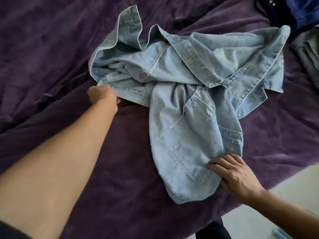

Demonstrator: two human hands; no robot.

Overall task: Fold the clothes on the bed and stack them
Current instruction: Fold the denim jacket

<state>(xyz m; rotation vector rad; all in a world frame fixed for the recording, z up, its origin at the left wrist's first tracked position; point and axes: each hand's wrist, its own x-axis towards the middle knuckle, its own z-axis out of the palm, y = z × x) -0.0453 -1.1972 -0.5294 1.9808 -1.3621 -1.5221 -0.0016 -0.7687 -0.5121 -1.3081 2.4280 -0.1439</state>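
A crumpled pale blue denim shirt [181,94] lay near the middle of the bed [51,49], which was covered in a dark purple plush blanket [129,169]. The left hand [101,95] reached out to the shirt's left hem, its fingers [118,101] curled round the edge of the cloth. The right hand [236,175] held the shirt's near end beside a patch pocket, fingers [224,163] spread on top of the fabric and thumb tucked beneath it. A folded grey garment [307,54] sat at the right edge, just beside the shirt's collar. Dark blue cloth [300,12] lay in the far right corner. Pale floor [276,213] showed beyond the bed's near edge.
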